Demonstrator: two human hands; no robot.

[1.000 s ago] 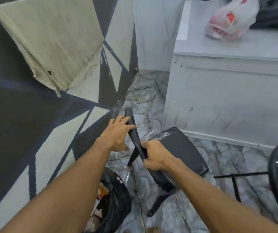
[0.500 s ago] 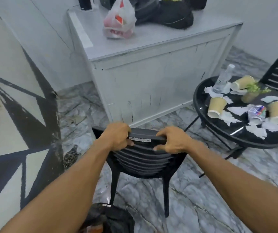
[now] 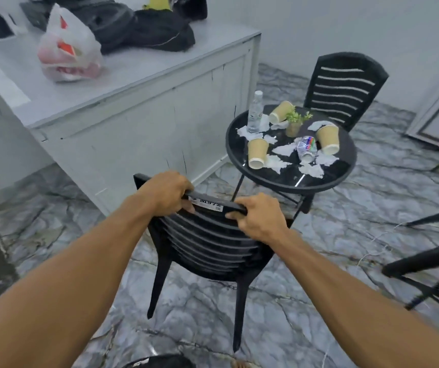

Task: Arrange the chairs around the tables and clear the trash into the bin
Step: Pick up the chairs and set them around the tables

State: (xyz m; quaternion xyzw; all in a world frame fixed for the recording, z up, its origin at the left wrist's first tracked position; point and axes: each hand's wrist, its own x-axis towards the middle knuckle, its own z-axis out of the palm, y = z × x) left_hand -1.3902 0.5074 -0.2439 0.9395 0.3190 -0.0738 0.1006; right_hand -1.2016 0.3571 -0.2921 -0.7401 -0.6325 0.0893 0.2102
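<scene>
Left hand (image 3: pixel 165 192) and right hand (image 3: pixel 258 218): each grip closed over the top rail of the black slatted chair (image 3: pixel 207 243) (a label shows between them). Beyond the right grip, the round tabletop (image 3: pixel 327 179) carries paper cups (image 3: pixel 257 153), torn napkins (image 3: pixel 282 149) and a water bottle (image 3: pixel 255 112).

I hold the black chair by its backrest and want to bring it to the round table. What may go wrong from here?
1. The round table carries a standing water bottle and loose paper cups; a bump from the held chair may topple them.
2. Both hands, left hand and right hand, grip only the top rail, so the chair legs may swing and strike the white counter.
</scene>
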